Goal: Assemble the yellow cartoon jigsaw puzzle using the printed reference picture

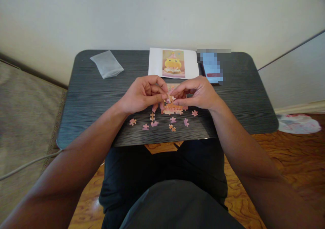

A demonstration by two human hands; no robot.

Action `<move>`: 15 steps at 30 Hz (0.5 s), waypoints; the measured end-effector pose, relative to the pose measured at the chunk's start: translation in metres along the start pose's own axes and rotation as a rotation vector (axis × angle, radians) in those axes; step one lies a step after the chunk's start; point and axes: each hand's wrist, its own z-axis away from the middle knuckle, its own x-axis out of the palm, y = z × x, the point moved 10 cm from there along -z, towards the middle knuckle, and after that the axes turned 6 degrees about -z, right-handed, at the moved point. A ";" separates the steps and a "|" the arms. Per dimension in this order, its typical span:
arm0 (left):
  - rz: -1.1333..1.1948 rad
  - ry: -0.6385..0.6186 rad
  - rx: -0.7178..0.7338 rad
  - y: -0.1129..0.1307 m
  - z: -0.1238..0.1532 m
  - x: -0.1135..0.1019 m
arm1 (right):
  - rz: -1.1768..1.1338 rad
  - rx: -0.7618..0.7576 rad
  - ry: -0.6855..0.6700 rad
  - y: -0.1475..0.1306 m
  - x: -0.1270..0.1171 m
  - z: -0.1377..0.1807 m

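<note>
Between my two hands is a small orange and white puzzle piece (171,99), raised above the partly joined jigsaw puzzle (173,110). My left hand (144,94) is closed, its thumb and fingertips pinching the piece's left side. From the other side my right hand (196,93) pinches toward the same piece, thumb and fingers nearly together. Both hands hide the middle and sides of the joined part. Several loose pieces lie in front of it, among them a pink one (132,121), an orange one (172,128) and a purple one (186,122).
Behind the puzzle lies a white sheet with a printed picture (173,64) of a yellow character and a cake. A clear plastic bag (107,65) rests on the dark table (91,100) at the left. A phone (212,66), partly blurred, is at the right.
</note>
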 end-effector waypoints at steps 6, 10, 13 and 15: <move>-0.020 0.007 0.004 0.000 0.000 -0.001 | -0.032 0.007 -0.010 0.002 0.000 0.001; -0.025 0.002 0.006 0.000 0.000 0.000 | -0.011 0.004 -0.010 0.000 0.000 0.001; -0.053 0.004 -0.010 -0.001 0.001 0.000 | -0.004 -0.008 -0.016 -0.003 0.001 0.001; -0.074 0.012 -0.017 -0.001 0.001 -0.001 | 0.006 -0.026 -0.013 -0.005 0.001 0.001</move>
